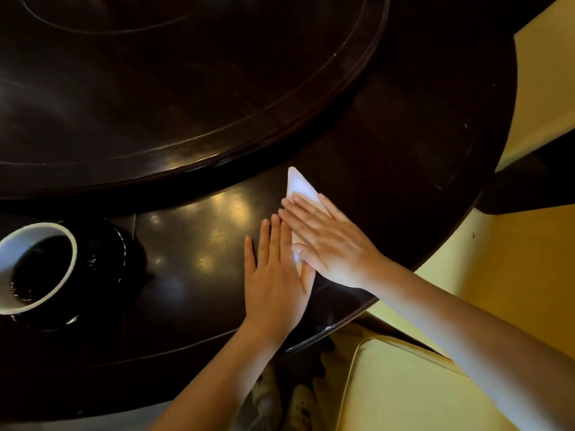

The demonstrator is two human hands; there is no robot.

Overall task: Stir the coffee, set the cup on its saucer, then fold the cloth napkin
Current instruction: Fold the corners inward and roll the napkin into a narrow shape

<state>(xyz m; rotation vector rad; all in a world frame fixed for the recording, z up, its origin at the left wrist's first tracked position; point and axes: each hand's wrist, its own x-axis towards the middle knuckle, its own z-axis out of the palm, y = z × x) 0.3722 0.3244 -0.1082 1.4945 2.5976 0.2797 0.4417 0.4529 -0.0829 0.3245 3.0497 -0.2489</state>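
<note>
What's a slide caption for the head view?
Both hands, left and right, press the folded white napkin flat; coffee cup sits on its saucer.

Layout taken relative to the napkin (300,189), which lies flat on the tabletop (199,244) near its right-hand edge. The right hand (326,241) lies flat on the napkin's near half; the left hand (275,275) lies flat just left of it, touching the napkin's left edge. Well left of the napkin, the cup (34,269) stands on its saucer (102,253). Behind the napkin rises a raised turntable (186,88). To its right and nearer, beyond the tabletop edge, is a cushioned seat (404,384).
</note>
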